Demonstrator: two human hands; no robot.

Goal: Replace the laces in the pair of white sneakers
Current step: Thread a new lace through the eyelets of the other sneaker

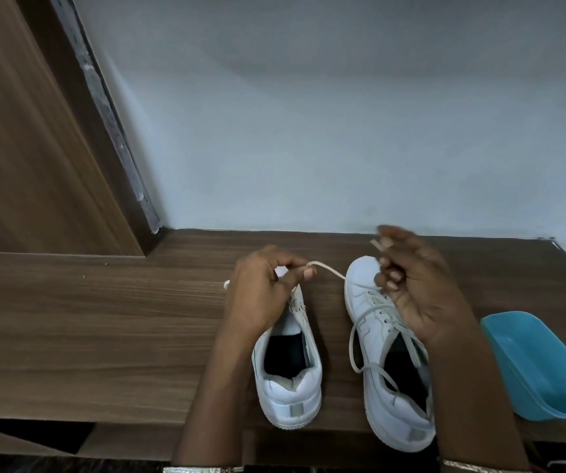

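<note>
Bangles [203, 469] at the very bottom edge, one at each wrist, only partly in frame. Above them, two white sneakers side by side on a brown wooden tabletop [87, 336], heels at its near edge, toes pointing away toward the wall.

Left sneaker [288, 377], lower centre of the frame: dark inside open to view, no lacing across the visible top eyelets, toe hidden under the left hand [261, 291].

Right sneaker [367, 291], just right of centre: threaded with slack greyish laces [411, 348] that loop out over its inner side.

Blue plastic tub [541, 367] at the lower right, near the right sneaker but apart from it.

Further up, left hand knuckles-up, thumb and forefinger pinching a pale lace [329, 270]; remaining fingers curled under. Lace running rightward from that pinch to the toe edge of the right sneaker, then lost from sight.

Right hand [418, 288] raised above the right sneaker, palm toward the camera, fingers curled, a short lace tip [375, 245] pinched at the top. Cannot tell whether tip and lace are one piece.

Beyond, pale blue-grey wall [343, 131]; brown wooden panel [18, 131] filling the upper left.
</note>
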